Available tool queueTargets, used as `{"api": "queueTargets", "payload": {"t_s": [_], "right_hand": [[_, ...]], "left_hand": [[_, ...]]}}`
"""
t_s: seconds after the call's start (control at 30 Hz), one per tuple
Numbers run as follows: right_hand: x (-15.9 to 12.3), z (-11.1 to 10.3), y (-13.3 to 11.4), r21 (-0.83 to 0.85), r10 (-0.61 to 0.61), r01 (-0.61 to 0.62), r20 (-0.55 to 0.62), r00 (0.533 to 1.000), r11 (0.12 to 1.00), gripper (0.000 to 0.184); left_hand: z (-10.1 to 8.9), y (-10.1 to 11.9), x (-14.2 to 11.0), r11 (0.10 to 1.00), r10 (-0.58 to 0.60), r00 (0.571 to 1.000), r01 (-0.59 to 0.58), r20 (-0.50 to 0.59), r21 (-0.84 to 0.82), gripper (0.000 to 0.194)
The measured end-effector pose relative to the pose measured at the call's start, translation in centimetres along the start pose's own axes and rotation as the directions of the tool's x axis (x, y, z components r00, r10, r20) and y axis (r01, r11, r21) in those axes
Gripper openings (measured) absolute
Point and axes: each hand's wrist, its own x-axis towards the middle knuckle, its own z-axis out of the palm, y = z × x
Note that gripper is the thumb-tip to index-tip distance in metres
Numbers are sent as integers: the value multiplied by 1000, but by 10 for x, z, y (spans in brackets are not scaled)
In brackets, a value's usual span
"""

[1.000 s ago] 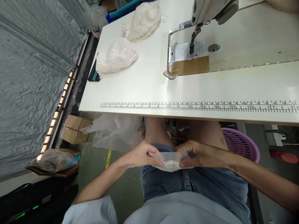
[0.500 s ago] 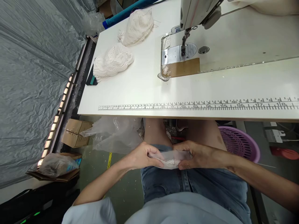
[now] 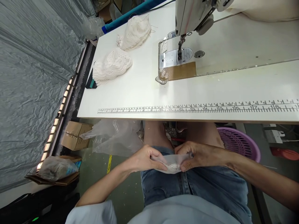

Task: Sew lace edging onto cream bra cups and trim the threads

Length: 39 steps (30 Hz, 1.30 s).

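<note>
While both hands come close together over the lap, the left hand (image 3: pixel 146 160) pinches 1 end of a small, translucent whitish piece of thin material (image 3: pixel 171 170) between thumb and fingers, and the right hand (image 3: pixel 195 156) pinches the other end likewise. The piece spans the gap above the blue denim shorts (image 3: pixel 161 188), on the near side of the white tabletop (image 3: pixel 130 96). Its ends are hidden in the grips, so I cannot tell whether it is a bag or folded cloth; the white, bumpy strip (image 3: pixel 174 166) at its middle is too small to make out.

At the top edge, the off-white sewing machine head (image 3: pixel 190 15) is cut off, as is the large cream cloth (image 3: pixel 273 11) at the upper right. The purple, perforated plastic basket (image 3: pixel 243 143) is partly hidden by the tabletop and the right forearm. 2 cream fabric bundles (image 3: pixel 112 66) lie on the tabletop; whether they touch is hard to tell.

Compared with 0.5 s ago, the tabletop and hands sit slightly lower in view, the machine head farther left. Both pinches remain, and the bumpy strip's exposed stretch looks slightly shorter.
</note>
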Motion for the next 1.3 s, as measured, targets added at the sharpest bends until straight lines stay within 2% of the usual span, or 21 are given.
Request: {"api": "queueTargets", "payload": {"t_s": [0.2,0.4,0.5,0.67,0.83,0.97,1.07,1.17,1.3], "right_hand": [[-2,-1,-6,-102,-60,57,-26,998,993,30],[-13,-6,-7,-82,15,-18,-46,999,996,34],[-9,0,-4,-64,25,-29,-57,998,998,36],[-1,8,-3,-76,13,-24,-150,989,997,34],[-5,6,-2,-59,51,-59,-118,992,997,37],[-2,11,-3,-82,54,-70,-182,982,994,42],[-1,14,-4,-37,39,-48,-224,974,998,41],[-5,12,-2,-24,46,-52,-211,976,998,40],[-10,10,2,-6,45,-47,-222,974,999,38]], "left_hand": [[3,2,6,999,36,999,-36,-1,13,27],[3,1,6,999,38,999,-37,-8,28,28],[5,2,8,996,70,998,-71,4,46,26],[4,5,6,991,97,995,-96,-5,91,28],[3,-1,6,986,122,992,-120,-11,116,31],[5,-3,6,975,177,983,-167,-56,147,24],[4,-2,2,980,187,979,-181,-77,80,25],[3,-5,0,982,189,978,-189,-84,14,28],[7,-14,6,979,187,969,-197,-159,-48,30]]}}
